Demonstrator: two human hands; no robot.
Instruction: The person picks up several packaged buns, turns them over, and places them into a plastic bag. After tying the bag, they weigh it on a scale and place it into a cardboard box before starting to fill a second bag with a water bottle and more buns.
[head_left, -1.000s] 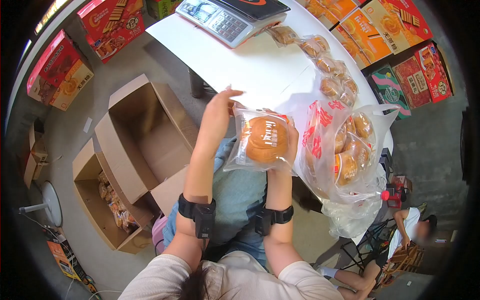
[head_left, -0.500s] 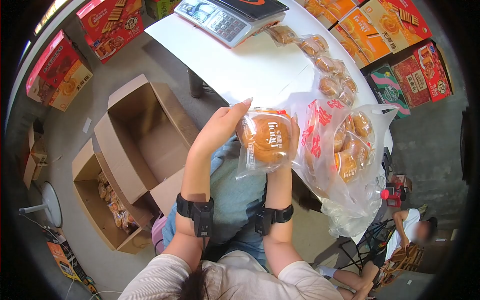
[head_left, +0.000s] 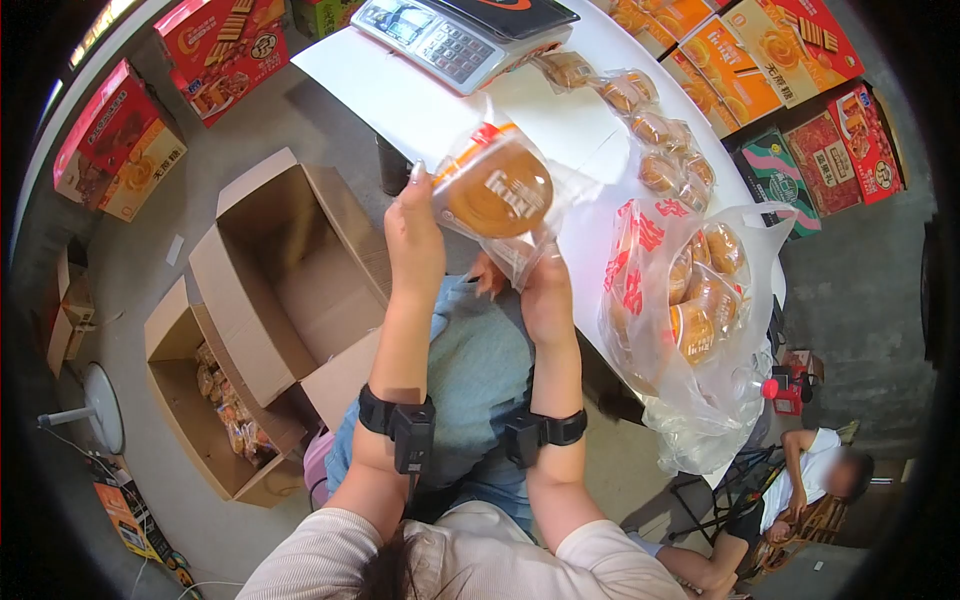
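White table (head_left: 420,95): scale (head_left: 462,28), wrapped buns (head_left: 655,130)

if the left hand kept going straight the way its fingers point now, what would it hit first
Probably the white table edge, then the scale beyond it. The left hand points up-frame, its fingers on the wrapped bun. Depth is unclear, so it may pass above the table.
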